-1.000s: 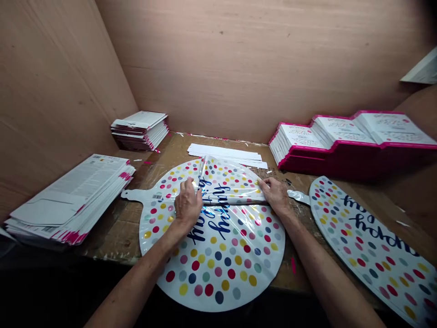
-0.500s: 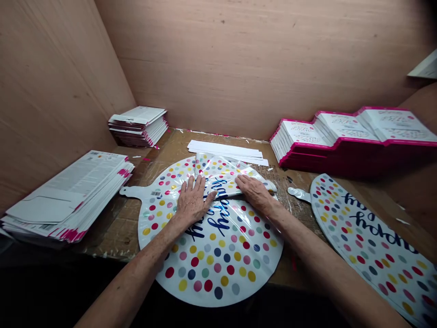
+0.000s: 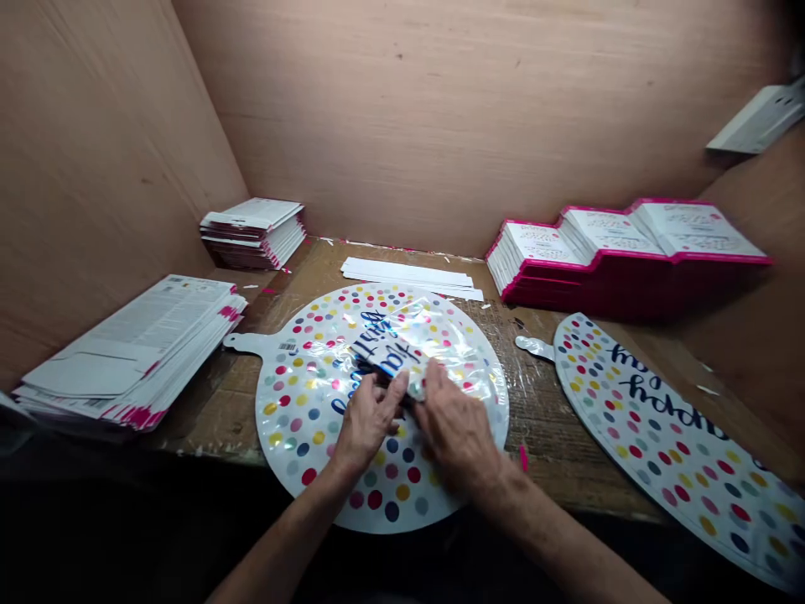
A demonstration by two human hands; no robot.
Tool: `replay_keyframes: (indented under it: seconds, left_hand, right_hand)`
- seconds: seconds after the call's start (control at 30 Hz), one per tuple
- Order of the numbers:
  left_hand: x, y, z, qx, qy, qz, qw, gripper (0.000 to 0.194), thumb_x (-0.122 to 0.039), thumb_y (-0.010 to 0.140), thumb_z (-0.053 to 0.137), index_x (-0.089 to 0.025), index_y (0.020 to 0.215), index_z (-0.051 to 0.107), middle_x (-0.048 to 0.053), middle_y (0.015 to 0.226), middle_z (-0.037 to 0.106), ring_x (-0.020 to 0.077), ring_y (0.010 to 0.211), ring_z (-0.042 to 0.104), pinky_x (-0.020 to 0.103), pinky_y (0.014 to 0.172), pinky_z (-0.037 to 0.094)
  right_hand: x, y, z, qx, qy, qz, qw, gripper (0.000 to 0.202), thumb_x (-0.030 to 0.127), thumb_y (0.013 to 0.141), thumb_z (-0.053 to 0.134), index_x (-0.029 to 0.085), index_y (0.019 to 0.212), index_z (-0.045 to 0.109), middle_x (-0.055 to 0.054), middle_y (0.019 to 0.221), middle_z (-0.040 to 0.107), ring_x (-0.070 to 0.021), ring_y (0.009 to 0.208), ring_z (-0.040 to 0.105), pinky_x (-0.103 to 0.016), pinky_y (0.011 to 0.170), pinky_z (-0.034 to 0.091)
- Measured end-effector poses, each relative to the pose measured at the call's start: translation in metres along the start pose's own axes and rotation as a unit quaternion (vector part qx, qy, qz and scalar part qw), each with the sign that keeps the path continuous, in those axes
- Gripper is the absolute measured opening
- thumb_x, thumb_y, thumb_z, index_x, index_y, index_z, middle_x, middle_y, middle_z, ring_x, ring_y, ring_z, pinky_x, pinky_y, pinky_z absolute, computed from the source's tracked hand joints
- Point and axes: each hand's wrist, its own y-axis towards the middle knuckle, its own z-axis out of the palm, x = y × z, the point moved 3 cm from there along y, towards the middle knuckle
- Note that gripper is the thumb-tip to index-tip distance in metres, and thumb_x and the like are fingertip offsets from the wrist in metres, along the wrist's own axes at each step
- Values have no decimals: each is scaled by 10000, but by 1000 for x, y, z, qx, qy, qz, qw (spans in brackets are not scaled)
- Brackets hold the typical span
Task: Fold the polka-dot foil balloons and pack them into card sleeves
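A flat round foil balloon point(image 3: 390, 478), white with coloured dots and dark blue lettering, lies on the cardboard-covered table, its tail pointing left. Over its middle, my left hand point(image 3: 371, 415) has thumb and fingers closed on a crumpled dark and shiny fold of the film. Close beside it on the right, my right hand point(image 3: 449, 419) is curled at the same fold, somewhat blurred, its fingertips partly hidden. To the right rests another dotted balloon point(image 3: 660, 453), folded in half with its lettering showing.
White printed sleeves point(image 3: 126, 352) are stacked at the left, with a smaller stack point(image 3: 251, 226) behind them. White paper strips point(image 3: 408, 275) lie behind the balloon. Pink-edged packets point(image 3: 591, 252) stand in stepped piles at the back right, against the wooden walls.
Both hands have moved toward the body and closer together, from lying flat to gripping the film. The folded top part of the balloon now lies opened out at the back. The view has shifted slightly.
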Motion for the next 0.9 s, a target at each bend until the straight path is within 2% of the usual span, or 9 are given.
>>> replay_keyframes:
  seconds: [0.1, 0.2, 0.3, 0.37, 0.47, 0.67, 0.77, 0.83, 0.9]
  left_hand:
    - [8, -7, -14, 22, -112, -41, 993, 418, -390, 677, 785, -158, 942, 559, -12, 660, 643, 126, 539, 601, 220, 507, 495]
    - [5, -4, -48, 55, -169, -85, 980, 463, -264, 605, 822, -142, 965, 558, 7, 709, 676, 132, 580, 633, 223, 530, 514]
    - [7, -7, -79, 56, -90, -93, 990, 468, -287, 614, 822, -137, 980, 570, 1, 666, 675, 136, 536, 629, 208, 470, 469]
    - [13, -11, -92, 11, 17, -49, 999, 446, -336, 651, 794, -143, 992, 581, -49, 554, 615, 125, 439, 573, 199, 411, 405]
    - [19, -11, -99, -59, 97, 34, 993, 438, -346, 685, 762, -149, 1035, 589, -84, 504, 572, 114, 408, 540, 197, 410, 387]
    - [10, 19, -79, -13, -147, -57, 987, 308, -204, 700, 770, -125, 949, 606, 25, 697, 703, 142, 600, 662, 253, 599, 547]
    - [0, 29, -67, 12, -70, -35, 997, 180, -203, 781, 690, -101, 921, 640, 74, 718, 714, 186, 657, 690, 313, 659, 580]
    - [-3, 26, -67, -22, 38, 20, 999, 214, -223, 819, 639, -100, 994, 653, 90, 763, 725, 226, 744, 704, 379, 738, 589]
    - [-3, 18, -75, -73, 143, 112, 981, 274, -205, 837, 588, -131, 1093, 653, 102, 929, 741, 258, 942, 691, 451, 907, 545]
  right_hand:
    - [21, -29, 1, -36, 102, -266, 958, 801, 433, 877, 641, 69, 1502, 298, -231, 1459, 464, -313, 1316, 492, -431, 1040, 475]
    - [4, -41, 10, -69, 125, -375, 916, 1025, 498, 761, 753, 91, 1535, 217, -222, 1551, 326, -314, 1448, 297, -472, 1157, 329]
    - [-11, -32, 25, -83, 98, -377, 917, 898, 358, 798, 717, 85, 1523, 263, -237, 1547, 325, -317, 1454, 281, -507, 1162, 292]
    - [-10, -26, 33, -65, 80, -390, 915, 764, 287, 833, 657, 123, 1503, 329, -211, 1545, 347, -299, 1428, 342, -490, 1144, 325]
    - [1, -23, 38, -28, 75, -415, 907, 852, 440, 792, 701, 137, 1502, 341, -208, 1560, 317, -313, 1433, 330, -486, 1141, 336]
    - [11, -21, 36, -99, 84, -429, 894, 1053, 633, 759, 681, 9, 1499, 268, -293, 1529, 318, -343, 1466, 238, -523, 1157, 317]
    - [5, -15, 39, -170, 83, -406, 894, 695, 331, 945, 520, -3, 1496, 259, -280, 1492, 394, -295, 1460, 274, -494, 1138, 364]
    - [0, -12, 40, -197, 65, -393, 896, 529, 114, 951, 409, 35, 1470, 341, -246, 1455, 464, -264, 1443, 321, -457, 1114, 406]
    - [-2, -12, 40, -187, 50, -397, 897, 467, 59, 936, 384, 68, 1397, 461, -224, 1420, 513, -269, 1417, 370, -451, 1086, 439]
